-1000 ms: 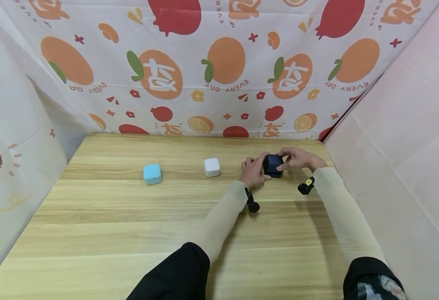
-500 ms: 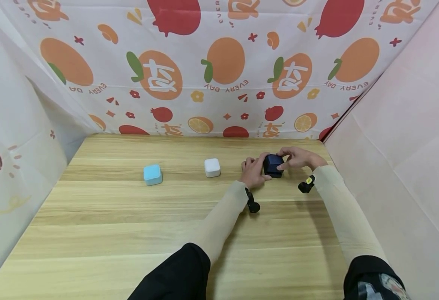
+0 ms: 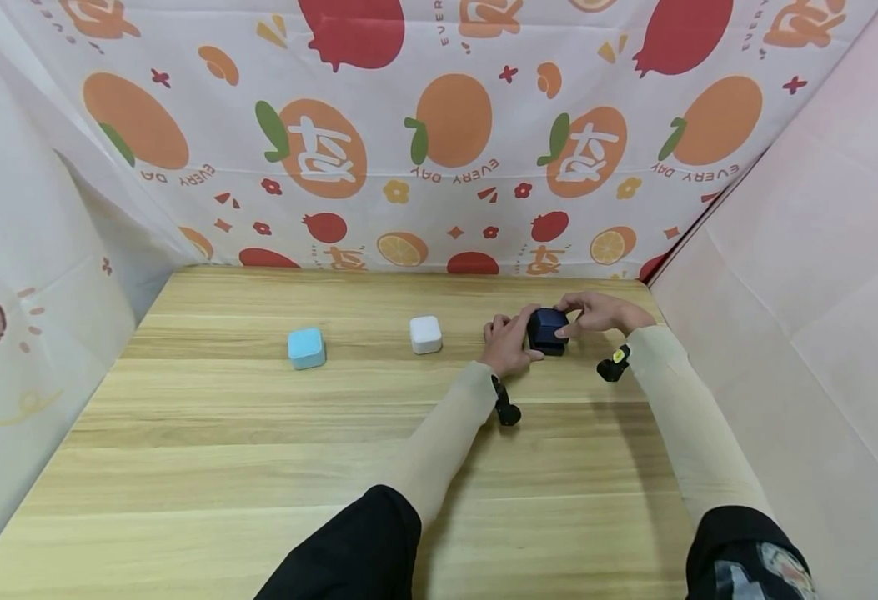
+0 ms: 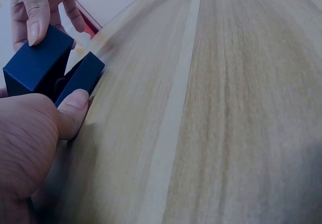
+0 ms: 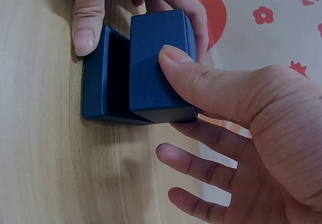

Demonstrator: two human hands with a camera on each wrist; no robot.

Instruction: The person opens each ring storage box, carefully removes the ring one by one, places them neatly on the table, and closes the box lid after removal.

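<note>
A small dark blue hinged box, like a ring box (image 3: 547, 327), stands at the back right of the table, held between both hands. My left hand (image 3: 508, 346) grips its base (image 5: 94, 90), thumb on the near side and a finger at the far side. With thumb and index finger my right hand (image 3: 598, 314) pinches the lid (image 5: 151, 65); its other fingers are spread. Both wrist views show the lid tilted up from the base, with a dark gap between them. Shadow hides the inside of the box.
To the left on the wooden table (image 3: 258, 467) sit a white rounded cube (image 3: 425, 335) and, farther off, a light blue one (image 3: 306, 348). A fruit-print cloth (image 3: 378, 208) hangs behind the table's back edge. Pale cloths (image 3: 799, 275) close in the sides.
</note>
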